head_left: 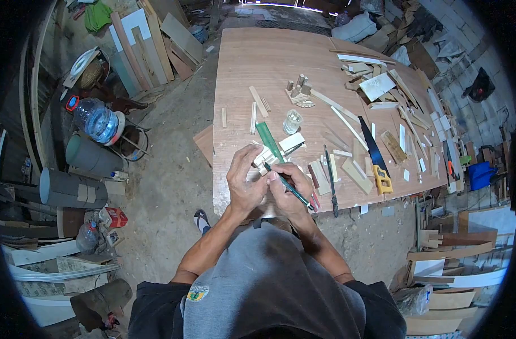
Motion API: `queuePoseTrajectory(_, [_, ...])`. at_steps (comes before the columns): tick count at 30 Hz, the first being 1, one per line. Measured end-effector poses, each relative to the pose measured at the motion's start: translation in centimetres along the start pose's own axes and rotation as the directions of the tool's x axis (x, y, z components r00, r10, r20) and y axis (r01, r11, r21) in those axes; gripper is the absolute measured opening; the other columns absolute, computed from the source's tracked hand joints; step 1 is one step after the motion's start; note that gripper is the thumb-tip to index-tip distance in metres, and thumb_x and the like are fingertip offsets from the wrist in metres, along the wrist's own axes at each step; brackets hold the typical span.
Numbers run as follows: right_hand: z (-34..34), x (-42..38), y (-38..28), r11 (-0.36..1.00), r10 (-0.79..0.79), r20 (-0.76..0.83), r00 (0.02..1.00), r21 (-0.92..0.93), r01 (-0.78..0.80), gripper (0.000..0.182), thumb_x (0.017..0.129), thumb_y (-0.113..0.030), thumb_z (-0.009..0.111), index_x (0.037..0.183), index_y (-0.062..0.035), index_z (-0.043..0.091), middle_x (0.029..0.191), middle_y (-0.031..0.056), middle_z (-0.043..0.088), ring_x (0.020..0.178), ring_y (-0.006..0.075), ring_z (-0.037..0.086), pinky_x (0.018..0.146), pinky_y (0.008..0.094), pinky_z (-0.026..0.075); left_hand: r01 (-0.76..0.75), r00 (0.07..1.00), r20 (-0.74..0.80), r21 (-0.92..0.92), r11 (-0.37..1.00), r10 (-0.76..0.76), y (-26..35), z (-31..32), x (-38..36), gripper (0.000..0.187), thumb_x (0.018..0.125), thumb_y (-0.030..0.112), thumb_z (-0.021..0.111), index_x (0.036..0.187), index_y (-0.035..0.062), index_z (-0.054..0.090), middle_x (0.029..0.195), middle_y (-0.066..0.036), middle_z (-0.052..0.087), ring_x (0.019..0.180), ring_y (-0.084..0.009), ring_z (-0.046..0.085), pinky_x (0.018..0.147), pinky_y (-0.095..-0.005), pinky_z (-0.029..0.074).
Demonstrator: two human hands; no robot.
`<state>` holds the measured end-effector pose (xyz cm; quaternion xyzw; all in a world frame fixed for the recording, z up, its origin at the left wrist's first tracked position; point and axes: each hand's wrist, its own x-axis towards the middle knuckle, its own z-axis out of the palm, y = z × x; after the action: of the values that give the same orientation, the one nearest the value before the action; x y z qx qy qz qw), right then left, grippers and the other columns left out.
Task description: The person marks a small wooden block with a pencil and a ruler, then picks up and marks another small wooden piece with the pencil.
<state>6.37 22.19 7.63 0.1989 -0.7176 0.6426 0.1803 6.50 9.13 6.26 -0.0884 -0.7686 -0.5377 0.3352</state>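
Observation:
My left hand (245, 182) is closed around a small pale wooden piece (263, 160) at the near side of the table. In my right hand (292, 189) is a slim dark green pencil (296, 194), its upper end close to the wooden piece. Both thumbs come together just below the piece, and the fingers partly cover it. Just beyond the hands lies a green ruler (268, 140), with a pale wooden block (292, 142) to its right. A glass jar (292, 122) stands farther back.
On the wooden table (258, 62), a handsaw (374, 153) with a yellow handle lies to the right. Behind it is a heap of wood offcuts (376, 87). A small wooden assembly (299, 92) stands near the middle. A large water bottle (96, 121) is on the left.

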Motion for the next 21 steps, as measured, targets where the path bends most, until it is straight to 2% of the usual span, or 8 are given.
queuePoseTrajectory(3, [-0.3, 0.2, -0.5, 0.998, -0.048, 0.065, 0.997, -0.028, 0.050, 0.017, 0.084, -0.001, 0.070, 0.100, 0.0016, 0.066, 0.089, 0.0137, 0.070, 0.073, 0.0187, 0.068, 0.064, 0.0296, 0.054, 0.019, 1.000, 0.019, -0.016, 1.000, -0.019, 0.1, -0.3, -0.1, 0.058, 0.068, 0.006, 0.077, 0.124, -0.0009, 0.064, 0.124, -0.021, 0.062, 0.114, -0.0348, 0.062, 0.093, -0.0400, 0.052])
queuePoseTrajectory(7, [-0.1, 0.2, -0.6, 0.996, -0.080, 0.040, 0.996, -0.033, 0.082, 0.017, 0.083, 0.000, 0.070, 0.100, 0.0017, 0.066, 0.089, 0.0139, 0.070, 0.072, 0.0193, 0.069, 0.064, 0.0299, 0.054, 0.023, 1.000, 0.019, -0.029, 0.999, -0.022, 0.0, -0.4, -0.1, 0.059, 0.068, 0.007, 0.078, 0.124, -0.0013, 0.063, 0.124, -0.021, 0.062, 0.113, -0.0344, 0.062, 0.091, -0.0391, 0.052])
queuePoseTrajectory(9, [-0.2, 0.2, -1.2, 0.998, -0.061, 0.091, 0.994, -0.028, 0.064, 0.016, 0.086, 0.001, 0.068, 0.102, 0.0031, 0.066, 0.090, 0.0132, 0.070, 0.075, 0.0145, 0.066, 0.066, 0.0264, 0.052, 0.012, 1.000, 0.022, -0.027, 1.000, -0.011, 0.0, -0.4, 0.0, 0.060, 0.068, 0.007, 0.078, 0.124, -0.0014, 0.063, 0.124, -0.021, 0.062, 0.114, -0.0344, 0.062, 0.091, -0.0389, 0.052])
queuePoseTrajectory(10, [-0.2, 0.1, -0.9, 0.998, -0.061, 0.090, 0.994, -0.029, 0.064, 0.016, 0.086, 0.001, 0.068, 0.102, 0.0031, 0.066, 0.090, 0.0132, 0.070, 0.075, 0.0145, 0.066, 0.066, 0.0264, 0.052, 0.005, 1.000, 0.021, -0.026, 1.000, -0.004, -0.1, -0.4, 0.0, 0.059, 0.067, 0.007, 0.078, 0.124, -0.0014, 0.063, 0.124, -0.021, 0.062, 0.114, -0.0345, 0.062, 0.092, -0.0393, 0.052])
queuePoseTrajectory(12, [-0.2, 0.0, 0.0, 0.998, -0.048, 0.048, 0.998, -0.029, 0.050, 0.018, 0.083, 0.000, 0.069, 0.101, 0.0012, 0.067, 0.087, 0.0143, 0.069, 0.072, 0.0195, 0.068, 0.064, 0.0299, 0.054, -0.004, 1.000, 0.020, -0.023, 1.000, 0.004, -0.2, -0.4, -0.1, 0.059, 0.067, 0.007, 0.078, 0.124, -0.0014, 0.063, 0.124, -0.021, 0.062, 0.114, -0.0345, 0.062, 0.093, -0.0397, 0.051])
queuePoseTrajectory(19, [-0.2, -0.2, -0.1, 1.000, -0.022, 0.061, 0.998, -0.005, 0.022, 0.017, 0.084, -0.001, 0.069, 0.101, 0.0010, 0.067, 0.088, 0.0143, 0.070, 0.072, 0.0195, 0.068, 0.065, 0.0305, 0.054, 0.002, 1.000, 0.007, -0.011, 1.000, -0.001, 0.1, -0.2, -0.1, 0.056, 0.071, 0.010, 0.080, 0.123, -0.0015, 0.064, 0.123, -0.021, 0.062, 0.113, -0.0348, 0.062, 0.095, -0.0405, 0.051])
queuePoseTrajectory(21, [0.0, -0.4, 0.3, 1.000, 0.020, -0.006, 1.000, 0.011, -0.020, 0.017, 0.084, -0.002, 0.069, 0.101, 0.0013, 0.067, 0.088, 0.0145, 0.070, 0.073, 0.0197, 0.068, 0.065, 0.0305, 0.054, 0.016, 1.000, 0.004, -0.002, 1.000, -0.016, 0.1, -0.2, -0.1, 0.056, 0.071, 0.010, 0.081, 0.123, -0.0015, 0.064, 0.123, -0.021, 0.062, 0.113, -0.0347, 0.062, 0.095, -0.0404, 0.051])
